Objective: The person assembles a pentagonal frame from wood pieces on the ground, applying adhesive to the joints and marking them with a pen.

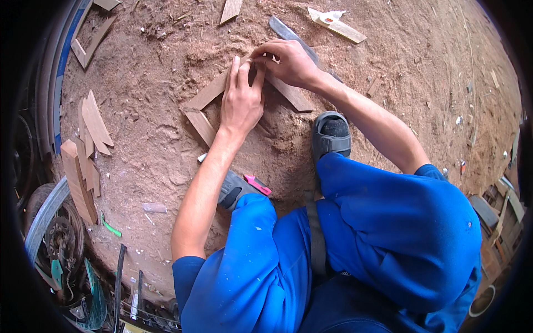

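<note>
Mitred brown wooden strips meet at a corner beneath my fingers. One strip (pixel 208 92) slants down to the left, and a shorter strip (pixel 201 126) meets its lower end at an angle. Another strip (pixel 291 94) runs down to the right from under my right hand. My left hand (pixel 243 102) is closed over the corner, fingers pointing away from me. Across from it, my right hand (pixel 291 62) bends over the same corner with its fingertips pinched together. The fingertips hide the joint itself. A grey flat bar (pixel 288 34) lies just behind my right hand.
Sawdust-covered ground (pixel 411 72) surrounds me. Several wooden offcuts (pixel 95 125) lie at left beside a thicker wooden block (pixel 78 180). A pink tool (pixel 257 185) rests by my left shoe (pixel 233 188). A white tape roll (pixel 331 17) sits on a far wooden piece (pixel 350 32).
</note>
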Tool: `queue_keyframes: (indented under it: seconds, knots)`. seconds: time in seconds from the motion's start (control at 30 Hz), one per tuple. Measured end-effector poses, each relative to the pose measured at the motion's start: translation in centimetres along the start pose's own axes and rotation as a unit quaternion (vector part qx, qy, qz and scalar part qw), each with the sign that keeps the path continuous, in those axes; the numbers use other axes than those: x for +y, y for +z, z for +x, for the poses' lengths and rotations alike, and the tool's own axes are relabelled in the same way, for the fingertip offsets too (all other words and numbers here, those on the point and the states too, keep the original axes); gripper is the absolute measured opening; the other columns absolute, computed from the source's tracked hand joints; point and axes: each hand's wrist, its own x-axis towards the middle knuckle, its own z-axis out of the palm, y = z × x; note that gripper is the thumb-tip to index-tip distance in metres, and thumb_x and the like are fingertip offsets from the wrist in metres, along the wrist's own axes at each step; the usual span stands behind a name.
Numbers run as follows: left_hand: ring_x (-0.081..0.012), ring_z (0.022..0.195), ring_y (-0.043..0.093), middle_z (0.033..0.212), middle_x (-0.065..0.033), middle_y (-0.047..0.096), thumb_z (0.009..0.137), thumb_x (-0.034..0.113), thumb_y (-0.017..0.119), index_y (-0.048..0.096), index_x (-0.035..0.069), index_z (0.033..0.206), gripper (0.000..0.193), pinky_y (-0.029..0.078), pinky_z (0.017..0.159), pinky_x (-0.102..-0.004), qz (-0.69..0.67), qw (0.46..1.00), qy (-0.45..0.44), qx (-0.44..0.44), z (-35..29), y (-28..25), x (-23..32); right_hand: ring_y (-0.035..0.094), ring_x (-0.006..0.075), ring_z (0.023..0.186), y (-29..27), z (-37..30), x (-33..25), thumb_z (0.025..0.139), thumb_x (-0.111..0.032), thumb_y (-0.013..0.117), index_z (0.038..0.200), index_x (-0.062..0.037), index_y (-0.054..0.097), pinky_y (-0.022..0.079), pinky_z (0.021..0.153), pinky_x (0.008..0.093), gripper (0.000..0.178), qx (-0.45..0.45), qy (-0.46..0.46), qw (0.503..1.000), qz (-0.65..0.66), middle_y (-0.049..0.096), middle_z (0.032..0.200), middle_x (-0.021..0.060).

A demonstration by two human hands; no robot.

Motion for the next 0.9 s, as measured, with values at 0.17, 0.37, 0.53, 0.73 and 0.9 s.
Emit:
queue_keyframes:
  seconds: [0.17,0.37,0.53,0.73,0.9]
  knots:
    - [-0.0491,0.144,0.043,0.138,-0.0226,0.047,0.090,0.001,0.064,0.064,0.005,0.139,0.049,0.049,0.115,-0.0523,-0.004,1.000,0.001,0.003,0.0,0.1,-0.1,0.075,0.0287,0.095,-0.1,-0.2,-0.3,0.089,-0.013,0.079,0.110,-0.0058,0.078,0.060,0.082,0.0387,0.022,0.005,0.018,1.000,0.006,0.077,0.100,0.0122]
    - [-0.0492,0.144,0.042,0.139,-0.0228,0.046,0.090,0.002,0.065,0.067,0.002,0.133,0.043,0.048,0.117,-0.0533,0.001,1.000,0.009,0.005,-0.1,0.2,-0.2,0.068,0.0276,0.108,-0.1,-1.3,-0.1,0.090,-0.017,0.079,0.118,-0.0164,0.080,0.056,0.093,0.0398,0.028,0.017,-0.030,0.999,-0.034,0.070,0.124,0.0113]
    - [-0.0489,0.144,0.042,0.141,-0.0234,0.046,0.088,0.000,0.065,0.068,-0.002,0.129,0.041,0.046,0.119,-0.0529,0.005,1.000,0.014,0.008,-0.1,0.1,-0.1,0.054,0.0343,0.129,-1.3,-2.5,0.8,0.088,-0.027,0.076,0.123,-0.0240,0.079,0.049,0.107,0.0475,0.035,-0.019,-0.105,0.990,-0.091,0.056,0.143,0.0128]
    - [-0.0502,0.146,0.041,0.141,-0.0265,0.046,0.093,0.000,0.062,0.071,-0.004,0.122,0.031,0.046,0.120,-0.0543,-0.012,1.000,0.013,0.003,0.1,0.0,0.1,0.051,0.0374,0.134,-1.2,-2.5,1.4,0.088,-0.035,0.075,0.129,-0.0277,0.075,0.045,0.112,0.0515,0.042,-0.001,-0.107,0.985,-0.137,0.054,0.144,0.0150]
    - [-0.0502,0.145,0.042,0.141,-0.0264,0.046,0.094,0.000,0.061,0.071,-0.003,0.123,0.031,0.046,0.120,-0.0533,0.000,1.000,0.017,-0.002,0.0,-0.1,-0.1,0.052,0.0373,0.132,-0.8,-2.6,1.8,0.090,-0.038,0.074,0.132,-0.0277,0.074,0.046,0.112,0.0513,0.043,-0.002,-0.130,0.982,-0.137,0.054,0.143,0.0153]
